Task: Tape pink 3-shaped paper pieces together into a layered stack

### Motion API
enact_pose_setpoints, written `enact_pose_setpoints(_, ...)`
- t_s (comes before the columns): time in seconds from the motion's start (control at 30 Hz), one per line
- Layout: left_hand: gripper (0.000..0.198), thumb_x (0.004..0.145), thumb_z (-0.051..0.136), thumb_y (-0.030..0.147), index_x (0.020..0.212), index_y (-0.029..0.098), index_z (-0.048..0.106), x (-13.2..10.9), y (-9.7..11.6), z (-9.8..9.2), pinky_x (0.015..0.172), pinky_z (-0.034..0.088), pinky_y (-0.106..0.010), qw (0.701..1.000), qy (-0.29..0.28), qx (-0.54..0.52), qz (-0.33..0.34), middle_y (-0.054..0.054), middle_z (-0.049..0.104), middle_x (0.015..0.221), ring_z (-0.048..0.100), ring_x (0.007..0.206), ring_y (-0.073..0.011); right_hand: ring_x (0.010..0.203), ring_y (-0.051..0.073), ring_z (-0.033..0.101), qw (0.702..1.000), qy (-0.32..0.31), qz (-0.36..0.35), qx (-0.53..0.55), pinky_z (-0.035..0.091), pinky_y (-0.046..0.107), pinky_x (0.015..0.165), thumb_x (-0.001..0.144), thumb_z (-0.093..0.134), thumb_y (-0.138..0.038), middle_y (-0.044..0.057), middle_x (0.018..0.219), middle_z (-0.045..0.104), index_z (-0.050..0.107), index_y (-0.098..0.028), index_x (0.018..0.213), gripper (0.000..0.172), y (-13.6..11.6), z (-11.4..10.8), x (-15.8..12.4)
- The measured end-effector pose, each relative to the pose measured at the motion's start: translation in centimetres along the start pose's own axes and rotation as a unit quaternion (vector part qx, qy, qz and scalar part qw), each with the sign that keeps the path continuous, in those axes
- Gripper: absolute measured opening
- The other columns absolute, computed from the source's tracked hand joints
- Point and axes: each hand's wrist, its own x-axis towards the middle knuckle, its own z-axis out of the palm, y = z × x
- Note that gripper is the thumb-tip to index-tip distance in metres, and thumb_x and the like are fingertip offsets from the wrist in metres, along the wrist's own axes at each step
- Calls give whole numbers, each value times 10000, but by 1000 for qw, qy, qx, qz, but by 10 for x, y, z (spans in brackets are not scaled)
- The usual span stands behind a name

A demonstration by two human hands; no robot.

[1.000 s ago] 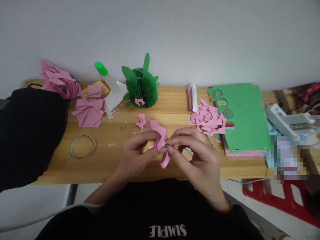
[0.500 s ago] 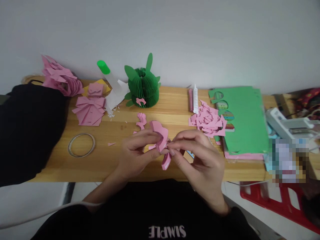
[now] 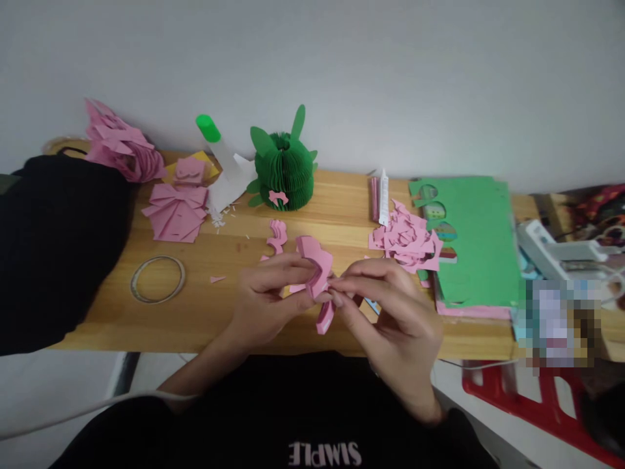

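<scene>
Across mid-frame runs the wooden bench (image 3: 120, 329). Right of center, the right hand (image 3: 393, 316) has its fingers bunched narrow beside the wavy pink paper stack (image 3: 317, 257); whether they grip it, I cannot tell. At center, the left hand (image 3: 266, 299) pinches that stack, which looks light, springy and easily creased, best held gently across its layers.

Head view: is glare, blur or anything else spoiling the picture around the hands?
Head view: light soft, with only a pale sheen on the wooden table; left hand and right hand readable, though fine detail where they meet the pink paper stack is soft; at right, a pixelated patch hides what lies there.
</scene>
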Motion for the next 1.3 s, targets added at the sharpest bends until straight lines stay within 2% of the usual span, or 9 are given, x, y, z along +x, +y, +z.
enact_pose_setpoints(0.2, 155, 727, 794, 150, 816, 276, 782, -2, -5, -1, 721, 595, -297, 1000, 9, -13, 6, -12, 774, 856, 728, 783, -183, 768, 146, 625, 1000, -8, 17, 7, 554, 284, 596, 826, 674, -45, 30, 919, 638, 698, -243, 973, 247, 2, -1, -3)
enact_pose_setpoints(0.5, 83, 737, 809, 283, 802, 255, 765, 0, -5, 3, 743, 599, -356, 999, 7, -42, 10, -34, 770, 848, 719, 779, -201, 814, 176, 648, 1000, -5, 17, 1, 563, 306, 608, 828, 677, -71, 29, 879, 662, 691, -252, 939, 212, 1, -1, -3)
enact_pose_setpoints(0.67, 104, 741, 806, 318, 782, 242, 748, 0, -5, 2, 702, 572, -335, 999, -5, -50, 5, -35, 754, 815, 697, 768, -196, 778, 162, 637, 1000, -9, 16, -1, 549, 301, 617, 822, 677, -58, 11, 828, 657, 674, -245, 902, 203, 1, -1, -1)
enact_pose_setpoints(0.8, 87, 731, 808, 261, 742, 237, 725, 1, -4, 1, 614, 513, -292, 999, -9, -35, 6, -10, 703, 728, 637, 675, -167, 745, 158, 633, 1000, -20, 16, 10, 540, 304, 620, 823, 674, -56, 0, 780, 650, 660, -237, 867, 186, 1, -1, 1)
enact_pose_setpoints(0.9, 109, 731, 803, 270, 693, 235, 706, 2, -1, 0, 589, 501, -292, 1000, -5, -22, 2, -1, 681, 696, 614, 646, -164, 723, 149, 628, 1000, -19, 14, 7, 540, 297, 605, 826, 680, -62, 2, 810, 668, 669, -242, 914, 200, 0, 0, 2)
enact_pose_setpoints(1.03, 168, 732, 804, 310, 637, 232, 689, 3, 3, 0, 610, 527, -299, 1000, -7, -20, -7, 7, 652, 645, 622, 661, -171, 687, 138, 621, 1000, -23, 12, 9, 543, 296, 585, 843, 668, -71, 14, 861, 691, 686, -248, 1004, 240, 0, 0, 1)
enact_pose_setpoints(1.3, 154, 731, 810, 300, 633, 233, 712, 5, 1, 1, 644, 554, -286, 999, -17, -45, -1, 14, 624, 617, 641, 683, -164, 690, 126, 620, 1000, -15, 17, 18, 533, 280, 590, 831, 684, -58, -2, 829, 689, 683, -236, 969, 225, 0, 2, 0)
